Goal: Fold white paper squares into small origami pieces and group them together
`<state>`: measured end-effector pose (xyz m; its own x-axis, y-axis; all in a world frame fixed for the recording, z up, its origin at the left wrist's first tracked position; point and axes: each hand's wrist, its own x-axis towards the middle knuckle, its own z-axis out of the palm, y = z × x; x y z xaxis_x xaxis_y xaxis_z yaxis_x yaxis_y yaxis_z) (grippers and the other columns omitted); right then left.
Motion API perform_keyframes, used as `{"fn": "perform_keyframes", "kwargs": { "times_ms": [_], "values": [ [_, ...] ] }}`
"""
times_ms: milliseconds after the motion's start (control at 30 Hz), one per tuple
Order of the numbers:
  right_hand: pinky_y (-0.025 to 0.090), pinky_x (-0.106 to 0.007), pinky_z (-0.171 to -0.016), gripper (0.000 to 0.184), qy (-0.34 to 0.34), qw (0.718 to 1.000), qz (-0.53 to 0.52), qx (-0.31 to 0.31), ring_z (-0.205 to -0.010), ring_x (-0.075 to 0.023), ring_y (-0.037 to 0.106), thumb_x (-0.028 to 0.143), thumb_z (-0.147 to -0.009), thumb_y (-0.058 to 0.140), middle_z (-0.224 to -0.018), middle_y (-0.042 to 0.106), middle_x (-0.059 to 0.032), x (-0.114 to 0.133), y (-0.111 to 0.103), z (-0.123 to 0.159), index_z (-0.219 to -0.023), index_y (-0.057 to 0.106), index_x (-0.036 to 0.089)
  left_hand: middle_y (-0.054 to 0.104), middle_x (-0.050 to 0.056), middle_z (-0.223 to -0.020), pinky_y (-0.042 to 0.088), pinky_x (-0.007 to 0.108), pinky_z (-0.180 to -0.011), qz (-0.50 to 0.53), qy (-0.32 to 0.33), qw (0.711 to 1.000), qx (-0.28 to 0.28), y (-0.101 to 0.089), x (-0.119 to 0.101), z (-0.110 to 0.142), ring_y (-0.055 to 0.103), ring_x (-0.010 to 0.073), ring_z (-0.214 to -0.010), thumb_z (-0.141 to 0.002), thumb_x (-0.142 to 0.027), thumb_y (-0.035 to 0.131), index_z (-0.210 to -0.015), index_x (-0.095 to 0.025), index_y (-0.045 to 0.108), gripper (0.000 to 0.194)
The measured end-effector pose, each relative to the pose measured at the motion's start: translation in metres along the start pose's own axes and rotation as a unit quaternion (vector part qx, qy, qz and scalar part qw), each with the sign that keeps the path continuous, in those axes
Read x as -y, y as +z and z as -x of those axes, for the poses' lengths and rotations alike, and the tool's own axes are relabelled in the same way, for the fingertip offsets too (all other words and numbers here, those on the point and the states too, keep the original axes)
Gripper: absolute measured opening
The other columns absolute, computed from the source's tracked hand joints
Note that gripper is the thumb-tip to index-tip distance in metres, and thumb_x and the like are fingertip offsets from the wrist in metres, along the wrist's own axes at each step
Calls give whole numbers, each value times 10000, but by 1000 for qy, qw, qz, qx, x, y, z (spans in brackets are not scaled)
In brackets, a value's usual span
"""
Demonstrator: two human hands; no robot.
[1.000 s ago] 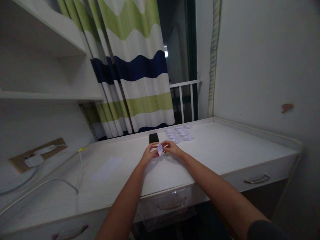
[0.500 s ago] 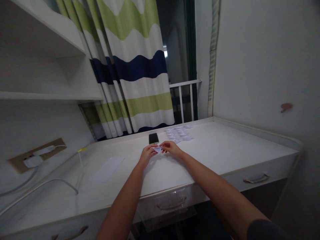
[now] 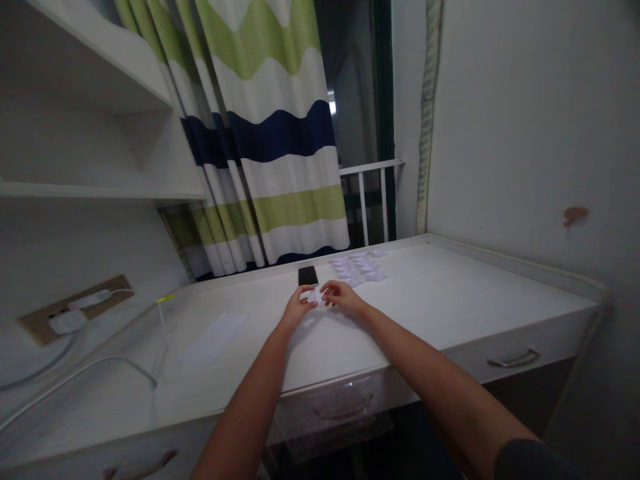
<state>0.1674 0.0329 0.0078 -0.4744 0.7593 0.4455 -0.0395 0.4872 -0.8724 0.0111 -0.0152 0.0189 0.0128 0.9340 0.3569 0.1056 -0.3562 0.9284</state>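
Between my two hands, above the desk, is a small piece of folded white paper (image 3: 315, 295), roughly triangular. My left hand (image 3: 296, 309) pinches its left side between thumb and fingers. My right hand (image 3: 343, 297) is at the paper's right edge, with its fingers curled and the fingertips on the paper; the exact grip is too small to make out. Just behind the hands a dark phone (image 3: 307, 275) lies flat. Several folded white paper pieces (image 3: 357, 268) lie in rows behind my right hand.
A flat white paper sheet (image 3: 215, 339) lies on the white desk (image 3: 450, 293) to the left. White cables (image 3: 115, 361) run along the desk's left side from a wall socket (image 3: 75, 310). A striped curtain (image 3: 280, 133) hangs behind, and a shelf (image 3: 100, 192) juts out upper left.
The folded paper has turned in my fingers, its point now facing up instead of down. My right fingers have shifted slightly; both arms are almost unmoved.
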Motion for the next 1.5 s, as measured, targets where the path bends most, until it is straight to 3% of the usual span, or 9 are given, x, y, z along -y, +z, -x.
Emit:
{"fn": "perform_keyframes", "kwargs": {
  "times_ms": [133, 267, 367, 467, 567, 667, 867, 1200, 1500],
  "values": [
    [384, -206, -484, 280, -21, 999, 26, -14, -512, -80, 498, 281, -610, 637, -599, 557, 18, -3, 0, -1, -849, 573, 148, 550, 49, -1063, 451, 265, -684, -14, 16, 1000, 12, 1, 2, -1, 578, 121, -721, -507, -124, 658, -959, -175, 522, 475],
    [371, -224, -538, 214, -36, 996, 78, -15, -561, -85, 476, 312, -628, 627, -619, 566, -9, -1, 0, 0, -731, 620, 124, 524, 66, -1128, 449, 261, -667, -42, 22, 998, 28, 2, 3, -2, 565, 106, -692, -525, -127, 660, -1004, -180, 517, 502],
    [367, -226, -549, 234, -37, 997, 73, -5, -578, -92, 481, 341, -629, 624, -629, 579, -21, 1, -1, 1, -691, 633, 115, 530, 70, -1141, 442, 264, -702, -71, 35, 997, 24, 2, 4, -2, 567, 134, -785, -534, -131, 663, -988, -178, 538, 474],
    [354, -218, -516, 280, -19, 998, 56, 16, -550, -89, 471, 375, -627, 617, -608, 578, -20, 4, -2, 1, -706, 644, 108, 594, 76, -1047, 440, 269, -718, -85, 26, 995, 41, 3, 5, -3, 564, 170, -869, -560, -157, 654, -933, -155, 574, 382],
    [347, -212, -503, 294, -5, 999, 47, 25, -545, -88, 470, 379, -621, 616, -609, 586, -24, 6, -4, 1, -715, 648, 102, 658, 74, -835, 450, 280, -671, -90, -31, 991, 95, 3, 7, -3, 594, 170, -757, -625, -230, 617, -847, -116, 607, 250],
    [349, -211, -515, 275, 1, 999, 40, 21, -549, -87, 472, 359, -611, 625, -603, 584, -22, 9, -4, 2, -696, 644, 98, 667, 74, -717, 451, 275, -645, -97, -71, 986, 113, 4, 7, -1, 605, 162, -684, -661, -280, 590, -749, -101, 619, 201],
    [339, -211, -497, 274, 13, 999, 19, 31, -524, -83, 463, 373, -608, 622, -566, 563, -9, 17, -1, 5, -666, 637, 106, 664, 82, -666, 420, 231, -531, -120, -66, 979, 149, 4, 1, 3, 596, 143, -596, -674, -321, 564, -701, -98, 614, 230],
    [342, -212, -507, 266, 41, 996, -42, 72, -502, -78, 479, 374, -583, 651, -529, 563, 5, 20, -3, 7, -622, 621, 113, 635, 57, -573, 403, 225, -531, -56, -99, 970, 216, 1, -3, 7, 546, 107, -499, -626, -397, 617, -648, -97, 611, 301],
    [347, -202, -482, 330, 48, 996, -46, 51, -496, -70, 471, 411, -563, 667, -553, 567, 2, 20, -2, 6, -690, 634, 108, 632, 60, -588, 411, 236, -549, -67, -96, 973, 199, 4, -3, 6, 547, 110, -507, -647, -359, 607, -633, -99, 614, 261]
  ]
}}
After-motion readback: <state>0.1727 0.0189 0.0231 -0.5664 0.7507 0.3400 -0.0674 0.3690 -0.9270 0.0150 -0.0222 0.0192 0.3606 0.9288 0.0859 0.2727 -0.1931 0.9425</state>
